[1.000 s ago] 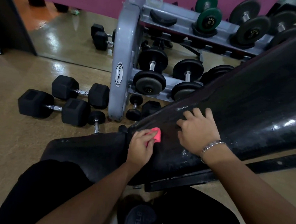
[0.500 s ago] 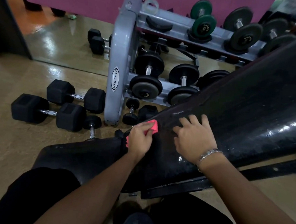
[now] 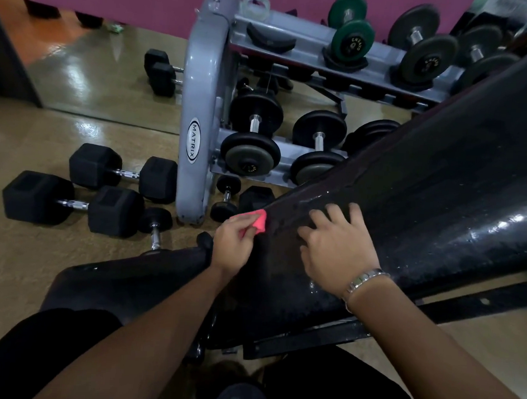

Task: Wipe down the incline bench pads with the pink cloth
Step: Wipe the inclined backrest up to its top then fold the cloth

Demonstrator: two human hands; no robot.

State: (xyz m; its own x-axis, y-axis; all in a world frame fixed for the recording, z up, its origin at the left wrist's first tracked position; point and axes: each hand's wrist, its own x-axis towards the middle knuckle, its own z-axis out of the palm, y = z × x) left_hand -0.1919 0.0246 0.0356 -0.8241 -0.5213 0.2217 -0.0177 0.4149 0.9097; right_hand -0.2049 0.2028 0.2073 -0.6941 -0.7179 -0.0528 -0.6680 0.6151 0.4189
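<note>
Two black pads fill the frame: the long back pad (image 3: pixel 426 190) rising to the far right, and the lower seat pad (image 3: pixel 134 271) at near left. Beyond them stands a grey dumbbell rack (image 3: pixel 201 109), with loose dumbbells (image 3: pixel 71 201) on the floor at left. The back pad's surface glistens with scattered droplets, most plainly along its right flank.

At the lower end of the back pad, a person's left hand (image 3: pixel 233 243) pinches a bunched pink cloth (image 3: pixel 256 222) between thumb and curled fingers, pressing it against the pad's left edge, just above the gap between the two pads. The right hand (image 3: pixel 334 250), a metal bracelet (image 3: pixel 363 281) at its wrist, lies flat beside it on the pad with fingers spread, gripping nothing.

The step in hand appears to be wiping the left edge of the back pad's lower end. Done well, it would likely mean opening the cloth out from its tight wad so more fabric meets the vinyl, and keeping firm, even pressure along the edge's curve rather than dabbing. The flat right hand looks well placed to steady the pad, though it covers a patch that will need its own pass. Working in overlapping strokes up the slope should catch the droplets; most of the back pad, and the seat pad, look not yet reached.
</note>
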